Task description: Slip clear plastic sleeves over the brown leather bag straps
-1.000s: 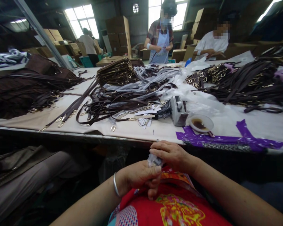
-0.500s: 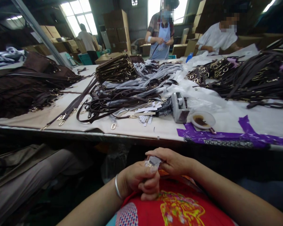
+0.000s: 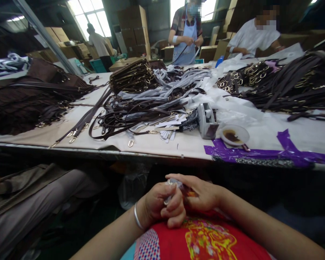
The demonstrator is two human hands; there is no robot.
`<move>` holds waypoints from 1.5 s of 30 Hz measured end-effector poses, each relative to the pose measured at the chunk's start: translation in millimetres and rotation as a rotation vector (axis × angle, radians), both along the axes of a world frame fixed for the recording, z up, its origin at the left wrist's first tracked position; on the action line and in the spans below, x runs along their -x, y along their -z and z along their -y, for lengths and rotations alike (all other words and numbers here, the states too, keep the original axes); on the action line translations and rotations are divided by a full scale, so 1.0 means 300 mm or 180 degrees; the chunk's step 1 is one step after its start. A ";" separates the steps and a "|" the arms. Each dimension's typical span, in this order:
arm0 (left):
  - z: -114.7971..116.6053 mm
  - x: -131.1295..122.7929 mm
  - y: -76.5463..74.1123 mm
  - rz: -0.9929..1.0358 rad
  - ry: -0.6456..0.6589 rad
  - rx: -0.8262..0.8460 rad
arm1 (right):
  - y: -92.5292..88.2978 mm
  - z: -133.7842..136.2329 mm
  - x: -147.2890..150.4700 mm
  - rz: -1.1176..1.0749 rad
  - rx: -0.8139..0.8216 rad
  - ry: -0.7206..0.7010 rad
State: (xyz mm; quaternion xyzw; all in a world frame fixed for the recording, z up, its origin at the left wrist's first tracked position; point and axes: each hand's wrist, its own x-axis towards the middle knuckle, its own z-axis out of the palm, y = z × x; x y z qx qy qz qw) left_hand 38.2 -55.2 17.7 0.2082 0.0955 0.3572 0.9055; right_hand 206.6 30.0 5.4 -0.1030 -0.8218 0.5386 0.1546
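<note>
My left hand [image 3: 162,204], with a silver bangle at the wrist, is curled closed in my lap over a small clear plastic wrapper [image 3: 171,187] with a bit of metal showing in it. My right hand [image 3: 199,191] meets it from the right, its fingers pinching the same wrapper. Both hands sit below the table edge [image 3: 151,156], above my red patterned top.
On the table lie tangled dark brown straps [image 3: 124,115], a tape dispenser [image 3: 207,121], a small dish [image 3: 234,135], purple tape strips [image 3: 260,153] and strap piles [image 3: 287,86]. A person's lap [image 3: 29,202] is to my left. Two people work across the table.
My hands have stayed together in my lap, turning the wrapper; my left fingers have curled more tightly over it. The view has tilted slightly.
</note>
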 end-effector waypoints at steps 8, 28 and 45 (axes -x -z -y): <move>0.012 -0.009 0.023 -0.0046 0.0079 0.0018 | 0.044 -0.010 0.022 -0.0197 -0.0998 0.0566; 0.016 0.030 -0.098 -0.0904 -0.0588 -0.0325 | 0.050 -0.105 -0.001 -0.0436 -0.1340 0.0592; -0.230 0.169 -0.029 -0.1969 -0.4521 -0.0198 | 0.052 0.137 0.054 -0.0150 0.2883 0.0319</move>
